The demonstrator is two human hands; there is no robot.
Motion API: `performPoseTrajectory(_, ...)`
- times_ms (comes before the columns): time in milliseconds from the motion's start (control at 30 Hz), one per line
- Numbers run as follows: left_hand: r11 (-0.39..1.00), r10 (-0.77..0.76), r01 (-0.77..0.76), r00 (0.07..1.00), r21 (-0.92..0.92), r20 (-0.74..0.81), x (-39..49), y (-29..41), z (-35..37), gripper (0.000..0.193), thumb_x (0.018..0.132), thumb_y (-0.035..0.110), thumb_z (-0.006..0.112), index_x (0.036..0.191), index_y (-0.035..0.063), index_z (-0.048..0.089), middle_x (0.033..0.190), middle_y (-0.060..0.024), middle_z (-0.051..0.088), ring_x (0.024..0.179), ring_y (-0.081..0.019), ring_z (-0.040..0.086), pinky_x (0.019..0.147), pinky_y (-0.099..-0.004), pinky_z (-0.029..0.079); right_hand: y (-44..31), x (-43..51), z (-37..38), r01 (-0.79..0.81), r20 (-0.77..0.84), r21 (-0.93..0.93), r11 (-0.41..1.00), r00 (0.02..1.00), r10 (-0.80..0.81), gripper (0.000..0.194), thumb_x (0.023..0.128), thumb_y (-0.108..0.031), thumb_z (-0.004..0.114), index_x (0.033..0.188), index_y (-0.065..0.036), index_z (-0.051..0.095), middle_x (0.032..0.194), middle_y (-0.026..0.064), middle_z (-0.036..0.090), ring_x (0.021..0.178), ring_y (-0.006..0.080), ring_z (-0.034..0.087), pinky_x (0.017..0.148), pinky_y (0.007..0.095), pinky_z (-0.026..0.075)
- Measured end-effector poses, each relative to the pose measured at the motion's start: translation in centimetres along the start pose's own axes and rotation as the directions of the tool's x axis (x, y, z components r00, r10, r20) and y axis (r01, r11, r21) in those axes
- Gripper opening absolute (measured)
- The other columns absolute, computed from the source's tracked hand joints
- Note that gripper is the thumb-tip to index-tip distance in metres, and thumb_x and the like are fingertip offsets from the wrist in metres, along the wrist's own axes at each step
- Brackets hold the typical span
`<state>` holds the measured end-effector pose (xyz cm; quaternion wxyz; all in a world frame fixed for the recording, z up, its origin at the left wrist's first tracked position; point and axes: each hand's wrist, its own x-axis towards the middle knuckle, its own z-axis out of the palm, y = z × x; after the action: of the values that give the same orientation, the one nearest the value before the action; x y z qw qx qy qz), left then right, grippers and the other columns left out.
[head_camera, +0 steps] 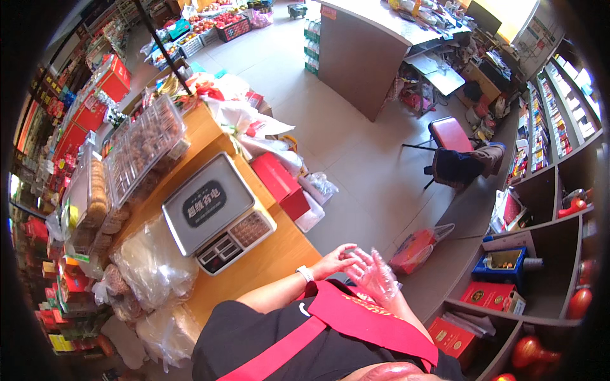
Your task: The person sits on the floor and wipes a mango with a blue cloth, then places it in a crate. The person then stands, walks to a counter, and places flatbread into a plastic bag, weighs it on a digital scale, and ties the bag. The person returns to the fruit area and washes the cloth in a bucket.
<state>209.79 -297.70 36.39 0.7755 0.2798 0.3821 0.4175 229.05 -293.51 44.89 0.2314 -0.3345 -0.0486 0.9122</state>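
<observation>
In front of my red apron point(367, 314), my two hands meet. A clear plastic disposable glove point(387, 281) covers my right hand point(374, 274), whose fingers are spread. My left hand point(333, 263), bare and with a white band point(305, 273) at the wrist, has its fingertips against the gloved fingers. Whether it pinches the film is unclear. To the left, a digital weighing scale point(248, 200) with a flat metal pan and a keypad rests on a wooden counter point(290, 243). Beside it lies a pile of clear plastic bags point(157, 259).
Clear plastic boxes of food point(143, 147) line the counter's far edge. A red box point(280, 185) stands beside the counter. Shelving point(538, 266) with boxes runs along my right, near a red bag point(413, 250) on the floor. Ahead are a folding chair point(450, 135) and a desk point(362, 62).
</observation>
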Motion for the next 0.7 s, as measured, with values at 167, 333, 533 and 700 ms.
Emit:
performPoseTrajectory(167, 0.999, 0.036, -0.035, 0.991, 0.008, -0.131, 5.5, 0.9, 0.0, 0.038, 0.101, 0.021, 0.062, 0.135, 0.0059, 0.054, 0.116, -0.0086, 0.067, 0.104, -0.0169, 0.065, 0.089, -0.0325, 0.055, -6.6, 2.3, -0.6, -0.207, 0.112, -0.029, 0.978, 0.971, 0.209, 0.056, 0.102, -0.047, 0.055, 0.141, -0.006, 0.049, 0.131, 0.0102, 0.062, 0.124, 0.0261, 0.059, 0.112, 0.0431, 0.043)
performPoseTrajectory(333, 0.998, 0.033, -0.020, 0.961, 0.051, -0.275, 11.9, 4.1, 2.5, 0.027, 0.101, 0.021, 0.064, 0.122, 0.0060, 0.058, 0.114, -0.0078, 0.066, 0.100, -0.0171, 0.067, 0.086, -0.0325, 0.057, -16.1, 4.4, -1.9, -0.261, 0.130, -0.165, 0.951, 0.950, 0.284, 0.053, 0.101, -0.043, 0.058, 0.135, -0.003, 0.054, 0.133, 0.0139, 0.061, 0.123, 0.0288, 0.058, 0.110, 0.0442, 0.044)
performPoseTrajectory(533, 0.994, 0.111, -0.093, 0.904, 0.062, -0.413, 21.0, 6.8, 5.4, 0.018, 0.099, 0.022, 0.068, 0.104, 0.0064, 0.061, 0.098, -0.0026, 0.065, 0.089, -0.0109, 0.063, 0.077, -0.0277, 0.054, -26.0, 5.6, -2.9, -0.251, 0.163, -0.262, 0.932, 0.940, 0.299, 0.051, 0.104, -0.041, 0.051, 0.136, -0.002, 0.055, 0.134, 0.0129, 0.060, 0.123, 0.0282, 0.058, 0.110, 0.0428, 0.045)
performPoseTrajectory(700, 0.985, 0.175, -0.150, 0.859, 0.091, -0.481, 24.7, 9.4, 4.0, 0.015, 0.098, 0.021, 0.069, 0.102, 0.0081, 0.063, 0.090, 0.0011, 0.063, 0.082, -0.0069, 0.059, 0.073, -0.0233, 0.051, -31.8, 9.8, -1.5, -0.302, 0.163, -0.308, 0.902, 0.917, 0.363, 0.052, 0.104, -0.040, 0.053, 0.137, 0.000, 0.052, 0.141, 0.0183, 0.055, 0.128, 0.0306, 0.055, 0.111, 0.0435, 0.044)
